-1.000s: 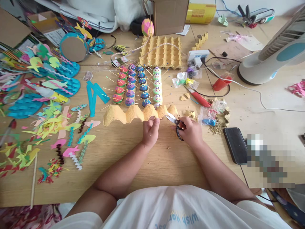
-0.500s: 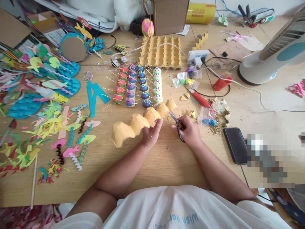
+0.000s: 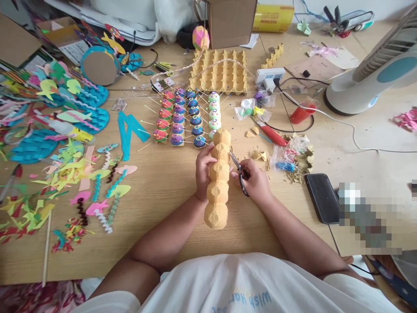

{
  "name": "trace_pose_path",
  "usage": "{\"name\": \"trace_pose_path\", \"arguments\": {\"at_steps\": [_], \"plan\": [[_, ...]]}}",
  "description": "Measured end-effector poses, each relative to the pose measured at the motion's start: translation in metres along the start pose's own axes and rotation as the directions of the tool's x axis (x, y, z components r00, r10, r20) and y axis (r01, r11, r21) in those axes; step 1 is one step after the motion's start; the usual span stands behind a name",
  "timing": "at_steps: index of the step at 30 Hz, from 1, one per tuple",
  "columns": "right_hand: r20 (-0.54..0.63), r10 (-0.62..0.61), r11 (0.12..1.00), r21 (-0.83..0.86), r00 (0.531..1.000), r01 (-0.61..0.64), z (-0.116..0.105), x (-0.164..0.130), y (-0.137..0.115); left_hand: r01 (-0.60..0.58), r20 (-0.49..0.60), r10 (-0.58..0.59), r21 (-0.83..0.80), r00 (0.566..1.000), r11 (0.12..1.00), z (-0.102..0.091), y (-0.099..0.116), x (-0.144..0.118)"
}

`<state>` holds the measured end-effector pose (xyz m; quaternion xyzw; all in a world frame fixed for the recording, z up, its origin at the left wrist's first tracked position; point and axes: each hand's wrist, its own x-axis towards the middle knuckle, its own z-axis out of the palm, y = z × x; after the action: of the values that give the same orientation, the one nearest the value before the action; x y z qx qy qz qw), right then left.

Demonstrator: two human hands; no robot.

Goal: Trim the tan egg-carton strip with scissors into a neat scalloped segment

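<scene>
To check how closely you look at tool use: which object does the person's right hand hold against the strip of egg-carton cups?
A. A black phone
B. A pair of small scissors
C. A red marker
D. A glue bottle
B: the right hand grips small scissors, blades at the side of the yellow egg-carton strip that the left hand holds lengthwise; the phone lies apart on the table.

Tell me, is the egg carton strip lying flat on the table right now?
No, the left hand holds the egg carton strip up off the table while the right hand holds scissors against it.
</scene>
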<state>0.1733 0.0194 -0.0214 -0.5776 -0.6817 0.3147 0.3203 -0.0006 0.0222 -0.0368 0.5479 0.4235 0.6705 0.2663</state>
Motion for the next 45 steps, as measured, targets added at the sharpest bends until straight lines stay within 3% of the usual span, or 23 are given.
{"name": "trace_pose_path", "arguments": {"at_steps": [7, 12, 15, 19, 23, 26, 29, 32, 33, 36, 39, 45], "plan": [[0.035, -0.001, 0.999, 0.033, 0.999, 0.0, 0.0, 0.001, 0.001, -0.078, -0.013, 0.081, 0.156, 0.997, 0.985, -0.002, -0.004, -0.002], [0.053, -0.014, 0.98, 0.199, 0.998, 0.003, -0.001, 0.004, 0.004, -0.17, 0.115, 0.152, 0.166, 0.982, 0.971, -0.009, -0.008, -0.005], [0.102, -0.011, 0.911, 0.411, 0.995, -0.032, -0.001, 0.004, 0.002, -0.228, 0.197, 0.196, 0.157, 0.961, 0.961, -0.01, -0.006, -0.005], [0.226, 0.019, 0.763, 0.626, 0.974, -0.16, -0.003, 0.003, -0.001, -0.252, 0.208, 0.208, 0.217, 0.956, 0.943, -0.011, -0.003, -0.004], [0.232, 0.038, 0.659, 0.726, 0.972, -0.199, -0.006, 0.007, 0.004, -0.311, 0.266, 0.25, 0.221, 0.931, 0.924, -0.012, -0.001, -0.001], [0.234, 0.059, 0.673, 0.709, 0.97, -0.213, -0.008, 0.01, 0.009, -0.326, 0.342, 0.255, 0.168, 0.904, 0.93, -0.011, 0.001, 0.0], [0.232, 0.102, 0.699, 0.675, 0.967, -0.235, -0.007, 0.012, 0.014, -0.221, 0.361, 0.171, 0.104, 0.917, 0.97, -0.006, 0.002, -0.002], [0.19, 0.13, 0.7, 0.678, 0.973, -0.226, -0.007, 0.012, 0.019, 0.07, 0.271, -0.045, -0.081, 0.961, 0.994, -0.001, -0.001, -0.004], [0.184, 0.134, 0.705, 0.673, 0.974, -0.224, -0.007, 0.013, 0.02, 0.2, 0.251, -0.155, -0.164, 0.956, 0.966, 0.001, -0.003, -0.004], [0.187, 0.136, 0.723, 0.652, 0.973, -0.226, -0.009, 0.013, 0.017, 0.491, 0.353, -0.381, -0.311, 0.854, 0.813, 0.004, -0.005, -0.002], [0.197, 0.144, 0.74, 0.629, 0.97, -0.238, -0.013, 0.012, 0.005, 0.645, 0.527, -0.426, -0.351, 0.735, 0.679, 0.005, -0.003, 0.0], [0.213, 0.093, 0.756, 0.621, 0.973, -0.208, -0.012, 0.007, -0.01, 0.74, 0.552, -0.509, -0.363, 0.66, 0.566, 0.004, 0.001, 0.003]]}}
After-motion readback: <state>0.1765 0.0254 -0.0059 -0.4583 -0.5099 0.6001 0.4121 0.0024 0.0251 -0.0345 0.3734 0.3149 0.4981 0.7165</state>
